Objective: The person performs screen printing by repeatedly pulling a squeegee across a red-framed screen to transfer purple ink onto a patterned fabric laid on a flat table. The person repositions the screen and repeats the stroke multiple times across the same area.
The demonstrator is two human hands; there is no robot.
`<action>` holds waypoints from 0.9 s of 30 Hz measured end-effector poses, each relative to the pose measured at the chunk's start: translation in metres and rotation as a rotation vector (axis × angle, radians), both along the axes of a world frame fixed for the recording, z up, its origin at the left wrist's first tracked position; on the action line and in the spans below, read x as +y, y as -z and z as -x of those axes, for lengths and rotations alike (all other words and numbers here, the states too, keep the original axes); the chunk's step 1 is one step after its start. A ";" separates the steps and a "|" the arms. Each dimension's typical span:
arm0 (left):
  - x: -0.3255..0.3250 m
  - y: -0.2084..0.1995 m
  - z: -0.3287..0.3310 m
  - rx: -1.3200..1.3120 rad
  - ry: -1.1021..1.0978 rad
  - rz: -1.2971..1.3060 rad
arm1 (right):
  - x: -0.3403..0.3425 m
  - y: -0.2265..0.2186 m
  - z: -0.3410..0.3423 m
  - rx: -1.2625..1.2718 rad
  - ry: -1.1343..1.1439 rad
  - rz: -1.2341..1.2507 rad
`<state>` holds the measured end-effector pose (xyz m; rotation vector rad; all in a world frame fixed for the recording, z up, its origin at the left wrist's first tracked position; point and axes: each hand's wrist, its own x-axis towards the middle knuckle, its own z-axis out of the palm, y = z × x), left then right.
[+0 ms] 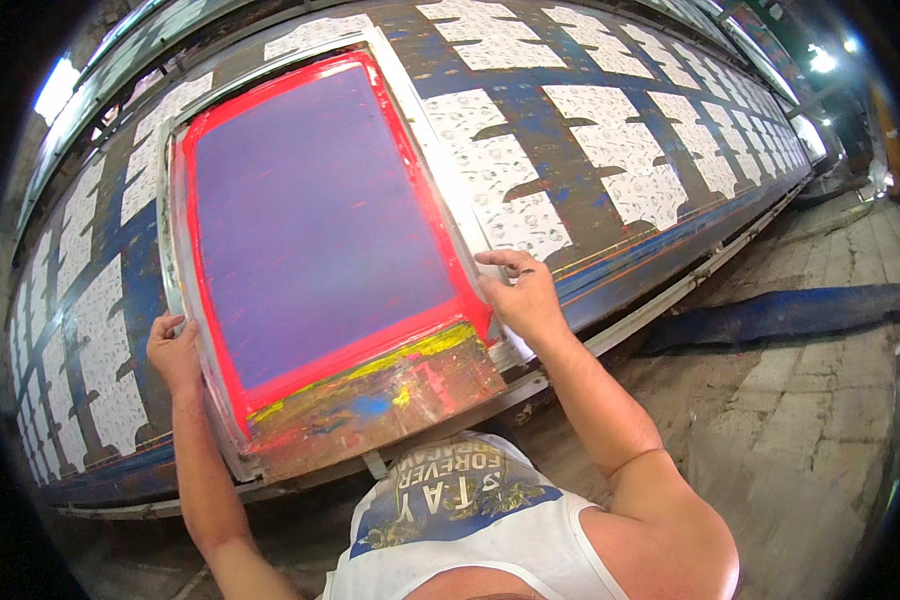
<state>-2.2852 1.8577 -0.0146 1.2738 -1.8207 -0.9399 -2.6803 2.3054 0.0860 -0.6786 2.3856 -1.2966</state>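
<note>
A large screen-printing frame [398,85] lies tilted on the long table in front of me. Its purple mesh [320,220] has a bright red border, and the near end is a board [390,400] smeared with yellow, blue and red paint. My left hand [175,352] grips the frame's left rail near its lower end, fingers curled at the edge. On the opposite rail, my right hand [523,296] holds the lower right side between thumb and fingers. Whatever lies directly beneath the frame is hidden.
White patterned fabric pieces [615,150] lie in rows along the paint-stained table [560,170], on both sides of the frame. A rail [690,285] edges the table's near side. Dark blue cloth [780,315] lies on the worn floor [760,410] at right.
</note>
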 end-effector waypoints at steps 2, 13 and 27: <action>0.032 -0.001 0.042 -0.033 -0.014 0.034 | 0.025 -0.003 0.038 -0.083 0.034 -0.029; 0.171 0.014 0.200 0.060 -0.076 0.001 | 0.144 0.024 0.191 -0.155 0.068 -0.046; 0.206 0.007 0.252 0.011 -0.041 0.124 | 0.186 0.029 0.235 -0.185 0.045 0.028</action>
